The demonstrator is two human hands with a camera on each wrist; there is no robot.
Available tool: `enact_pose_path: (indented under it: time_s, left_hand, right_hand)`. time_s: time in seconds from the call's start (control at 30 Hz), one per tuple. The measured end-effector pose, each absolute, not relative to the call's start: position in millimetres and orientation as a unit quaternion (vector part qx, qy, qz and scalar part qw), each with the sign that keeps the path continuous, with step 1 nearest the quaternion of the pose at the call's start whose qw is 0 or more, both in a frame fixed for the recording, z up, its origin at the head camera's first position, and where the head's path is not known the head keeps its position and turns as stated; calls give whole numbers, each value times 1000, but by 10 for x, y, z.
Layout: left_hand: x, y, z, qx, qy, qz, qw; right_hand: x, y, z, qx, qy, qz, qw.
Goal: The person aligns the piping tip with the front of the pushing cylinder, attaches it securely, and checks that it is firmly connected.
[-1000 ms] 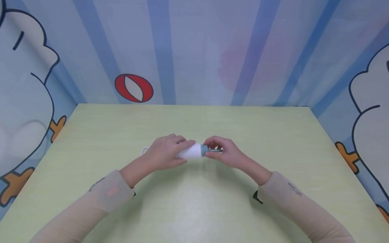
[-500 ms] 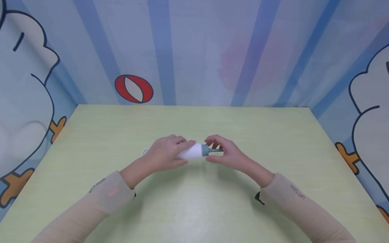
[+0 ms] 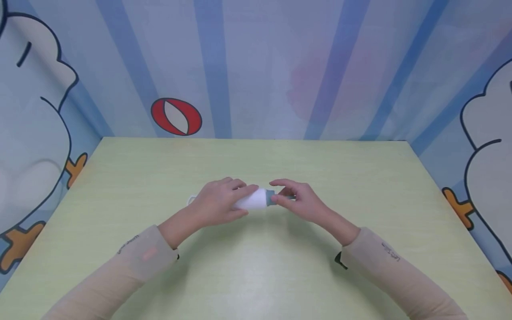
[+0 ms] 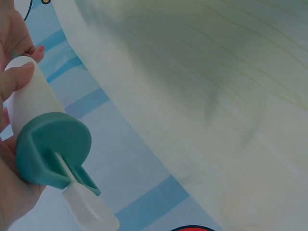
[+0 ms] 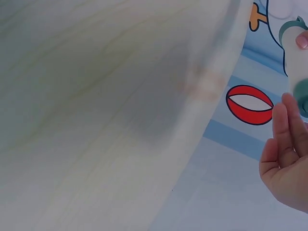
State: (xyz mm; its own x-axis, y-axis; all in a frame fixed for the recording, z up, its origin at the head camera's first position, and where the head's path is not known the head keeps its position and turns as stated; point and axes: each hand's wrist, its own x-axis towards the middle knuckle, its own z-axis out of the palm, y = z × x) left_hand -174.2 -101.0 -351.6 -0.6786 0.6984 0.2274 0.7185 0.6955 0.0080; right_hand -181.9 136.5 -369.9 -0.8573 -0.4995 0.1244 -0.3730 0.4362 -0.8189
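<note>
A white, bottle-shaped cylinder (image 3: 254, 199) lies sideways above the table, its exact kind unclear. My left hand (image 3: 218, 202) grips its body. At its right end is a grey-green collar (image 3: 270, 198) with a thin stem. My right hand (image 3: 300, 200) has its thumb tip on that collar; the index finger stands raised and apart, other fingers bend behind the stem, partly hidden. The left wrist view shows a green end cap (image 4: 72, 139) with a slot and a white tongue-like handle (image 4: 89, 209). In the right wrist view, my fingertips (image 5: 287, 101) reach the green end.
The pale yellow-green table (image 3: 256, 275) spreads beneath both hands. Behind it hangs a blue striped backdrop (image 3: 268, 66) printed with a red and white oval (image 3: 176, 116). White cartoon figures fill both sides.
My right fingers have loosened from the collar, spread, and then the thumb has come up onto the collar again. The left hand and the white cylinder have hardly moved.
</note>
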Motion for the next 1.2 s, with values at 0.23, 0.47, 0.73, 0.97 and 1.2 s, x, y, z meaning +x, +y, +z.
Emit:
enact_pose_path:
  time_s: [0.23,0.47,0.73,0.97,1.2]
  left_hand:
    - [-1733,-1022,-3520,-382,-918,-55,93]
    - [-1728,-1000,-3516,-384,-917,-59,87]
    - [-1719,-999,-3517,-381,-919,-52,81]
    - [-1717,-999,-3519,-380,-920,-52,79]
    - [-1706,-983,-3525,-394,-914,-64,78]
  right_hand:
    - [-1795,1352,-3704,-285,841,-458,29]
    - [-1784,1339,-3691,-279,836,-470,34]
    - [-1794,1367,-3704,-267,838,-472,58]
    - [-1801,1351,-3720,-297,841,-451,41]
    - [-1791,1341,-3694,-268,849,-450,65]
